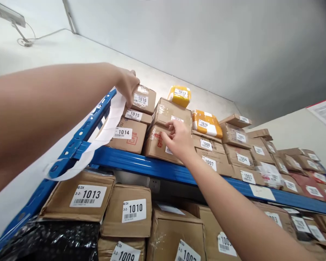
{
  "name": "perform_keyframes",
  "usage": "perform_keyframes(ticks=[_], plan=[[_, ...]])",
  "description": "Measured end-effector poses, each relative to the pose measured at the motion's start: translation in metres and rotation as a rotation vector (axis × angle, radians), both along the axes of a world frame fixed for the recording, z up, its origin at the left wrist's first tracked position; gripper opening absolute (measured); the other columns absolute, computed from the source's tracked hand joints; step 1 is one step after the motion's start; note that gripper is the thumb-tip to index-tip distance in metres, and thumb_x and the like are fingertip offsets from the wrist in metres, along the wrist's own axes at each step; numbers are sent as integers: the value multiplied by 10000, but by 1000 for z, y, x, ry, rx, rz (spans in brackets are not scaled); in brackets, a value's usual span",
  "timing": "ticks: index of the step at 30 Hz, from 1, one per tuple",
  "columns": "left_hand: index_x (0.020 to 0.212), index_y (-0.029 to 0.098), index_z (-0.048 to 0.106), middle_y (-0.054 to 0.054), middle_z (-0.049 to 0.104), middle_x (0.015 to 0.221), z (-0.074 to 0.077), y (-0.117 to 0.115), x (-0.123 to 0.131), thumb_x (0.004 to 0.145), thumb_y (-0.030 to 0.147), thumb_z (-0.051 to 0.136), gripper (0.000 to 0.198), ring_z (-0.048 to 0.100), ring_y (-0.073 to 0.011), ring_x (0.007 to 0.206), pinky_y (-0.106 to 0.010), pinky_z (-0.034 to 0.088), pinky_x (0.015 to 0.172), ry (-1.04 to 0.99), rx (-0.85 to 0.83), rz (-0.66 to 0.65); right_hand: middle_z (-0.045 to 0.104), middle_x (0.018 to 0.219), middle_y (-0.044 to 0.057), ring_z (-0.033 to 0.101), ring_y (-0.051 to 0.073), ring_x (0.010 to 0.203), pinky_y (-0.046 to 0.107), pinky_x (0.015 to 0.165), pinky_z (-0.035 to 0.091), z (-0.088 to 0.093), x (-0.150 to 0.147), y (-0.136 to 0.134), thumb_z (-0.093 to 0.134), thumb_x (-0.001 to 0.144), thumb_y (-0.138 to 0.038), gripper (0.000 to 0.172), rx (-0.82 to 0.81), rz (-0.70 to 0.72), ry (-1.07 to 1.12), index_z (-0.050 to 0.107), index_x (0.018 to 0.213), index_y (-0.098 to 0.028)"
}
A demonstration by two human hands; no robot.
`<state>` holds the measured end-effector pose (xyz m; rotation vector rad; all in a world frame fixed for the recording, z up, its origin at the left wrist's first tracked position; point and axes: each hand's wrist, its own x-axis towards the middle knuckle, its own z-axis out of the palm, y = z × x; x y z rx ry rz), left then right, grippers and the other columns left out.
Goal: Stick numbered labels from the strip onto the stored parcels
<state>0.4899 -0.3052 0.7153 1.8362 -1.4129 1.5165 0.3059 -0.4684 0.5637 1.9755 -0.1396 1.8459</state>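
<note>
My left hand [127, 84] is raised at the upper left, beside the small cardboard box labelled 1016 [148, 95]. From its closed fingers hangs a long white paper strip [108, 125], curling down past the blue upright. Boxes labelled 1015 [145, 117] and 1014 [137, 136] are stacked beneath box 1016. My right hand [178, 136] is in front of two stacked boxes, its thumb and forefinger apart and nothing visible between them. It partly covers the labels of the upper box [170, 108] and the lower box [152, 145]. Whether its fingertips touch the cardboard, I cannot tell.
A blue metal shelf beam [141, 165] runs across under the upper row. Yellow-and-white packages [179, 96] and several labelled boxes line it to the right. Below stand more boxes, among them box 1013 [57, 203], and a black plastic parcel [62, 241].
</note>
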Motion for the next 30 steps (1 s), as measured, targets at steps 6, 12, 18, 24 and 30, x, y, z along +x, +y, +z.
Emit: perform_keyframes(ticks=[6, 12, 18, 24, 30], plan=[[1437, 286, 277, -55, 330, 1476, -38, 34, -19, 440, 542, 767, 1140, 514, -264, 1015, -431, 428, 870, -148, -160, 33, 598, 911, 70, 580, 183, 758, 358, 728, 495, -17, 2, 19, 580, 753, -330, 247, 89, 273, 73, 575, 954, -186], [1486, 240, 140, -157, 236, 1513, -122, 63, -58, 583, 447, 698, 1082, 523, -406, 1113, -465, 512, 753, -367, -382, -31, 413, 1342, 253, 407, 381, 1243, 531, 950, 397, -13, 16, 71, 647, 641, -657, 974, 354, 464, -212, 298, 1367, -109], [1472, 369, 93, -116, 494, 1374, -204, 76, -90, 800, 281, 604, 849, 678, -244, 896, -266, 539, 544, -718, -594, -91, 550, 1210, 157, 613, 224, 950, 331, 686, 528, -73, 0, 94, 505, 838, -549, 666, 266, 891, -188, 272, 1359, -207], [1369, 433, 350, 2, 694, 1037, -263, 77, -125, 838, 146, 571, 644, 674, -120, 618, -213, 561, 561, -827, -636, -223, 519, 1204, 162, 585, 218, 1029, 353, 739, 534, -154, -27, 93, 520, 871, -448, 691, 343, 1105, -298, 90, 1363, -225], [1444, 422, 181, -15, 723, 876, -291, 76, -143, 818, 68, 570, 818, 611, -128, 466, -238, 536, 448, -695, -621, -320, 420, 1341, 205, 523, 230, 1166, 424, 930, 462, -176, -46, 97, 493, 882, -441, 553, 363, 1028, -298, 222, 1297, -196]])
